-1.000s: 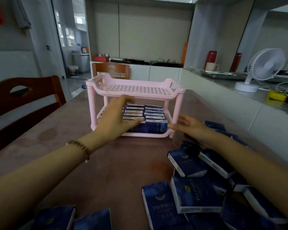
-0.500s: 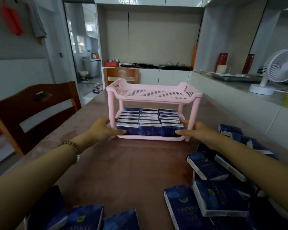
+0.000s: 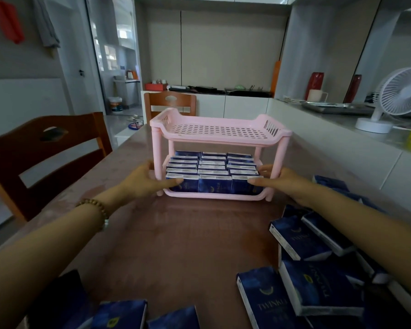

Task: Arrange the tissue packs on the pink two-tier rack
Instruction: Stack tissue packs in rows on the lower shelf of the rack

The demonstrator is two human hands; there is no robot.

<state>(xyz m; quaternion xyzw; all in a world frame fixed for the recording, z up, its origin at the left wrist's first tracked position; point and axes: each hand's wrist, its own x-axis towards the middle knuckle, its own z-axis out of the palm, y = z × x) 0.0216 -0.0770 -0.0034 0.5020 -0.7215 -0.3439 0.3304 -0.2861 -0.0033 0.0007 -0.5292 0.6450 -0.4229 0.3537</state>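
Observation:
The pink two-tier rack [image 3: 218, 141] stands on the brown table [image 3: 188, 245], facing me squarely. Its top tier holds nothing. The lower tier is filled with three rows of dark blue tissue packs [image 3: 214, 184] standing on edge. My left hand [image 3: 147, 179] wraps the left front leg, thumb pressed on the front left pack. My right hand [image 3: 285, 184] grips at the right front leg, thumb on the front right pack. Several loose packs [image 3: 299, 238] lie piled under my right forearm, and more packs [image 3: 121, 314] lie at the near edge.
A wooden chair [image 3: 45, 143] stands at the table's left side and another chair [image 3: 170, 103] behind the rack. To the right runs a grey counter with a white fan [image 3: 399, 96], a mug and red vases.
My left hand came out of the lower tier and moved to the rack's left front leg. Both hands now hold the rack, which has turned to face me squarely. The view shifted.

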